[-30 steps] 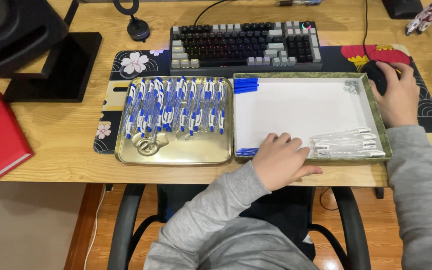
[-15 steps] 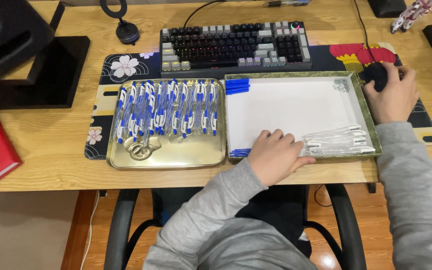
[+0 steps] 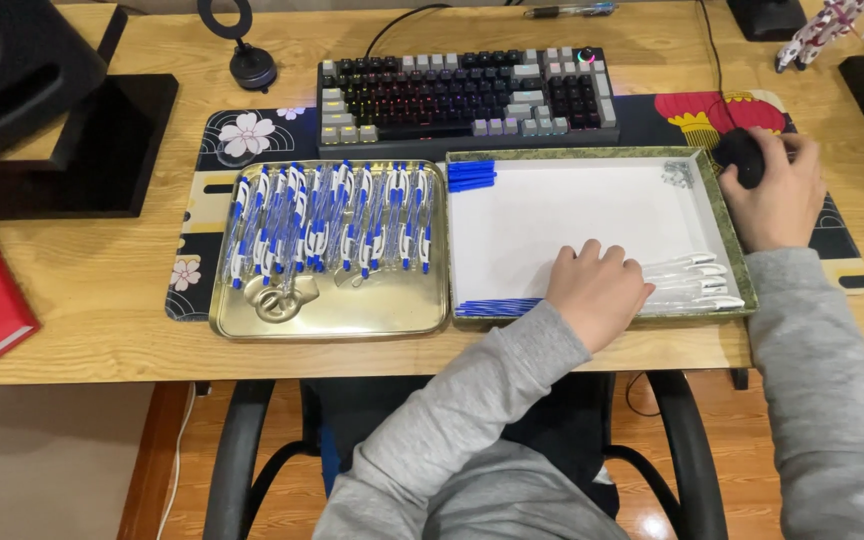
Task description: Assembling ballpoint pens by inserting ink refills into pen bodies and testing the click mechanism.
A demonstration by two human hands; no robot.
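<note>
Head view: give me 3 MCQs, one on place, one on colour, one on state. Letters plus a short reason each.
1. Where does the left hand rest?
A. in the white tray
B. on the keyboard
C. on the red book

2. What colour are the pens' caps and clips in the gold tray?
A. green
B. blue
C. orange

3. What is the right hand doing?
A. hanging free
B. gripping a pen
C. covering the black mouse

Answers: 1 A, knuckles lie on the white lining near the clear barrels. 2 B, blue parts show on every pen. 3 C, fingers wrap the mouse.
</note>
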